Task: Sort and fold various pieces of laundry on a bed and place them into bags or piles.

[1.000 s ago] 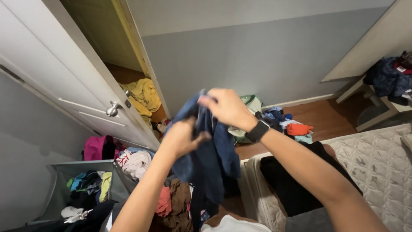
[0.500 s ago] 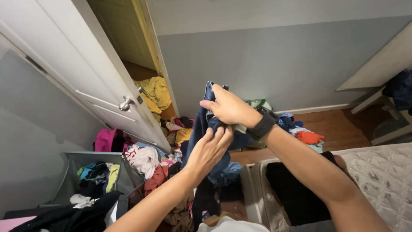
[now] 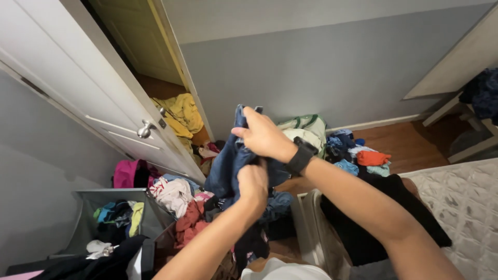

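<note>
I hold a dark blue denim garment (image 3: 226, 165) up in front of me, above the floor. My right hand (image 3: 263, 136), with a black watch on its wrist, grips the garment's top edge. My left hand (image 3: 252, 185) is closed on the fabric just below the right one. The rest of the garment hangs down and bunches between my forearms.
A white door (image 3: 78, 98) stands open at left, with yellow cloth (image 3: 179, 115) in the doorway. Piles of mixed clothes (image 3: 179, 199) cover the floor by a grey bin (image 3: 85, 223). A black garment (image 3: 358, 228) lies on the quilted bed (image 3: 461, 202) at right.
My left hand has slid up the garment until it sits directly under my right hand. The view has shifted a little.
</note>
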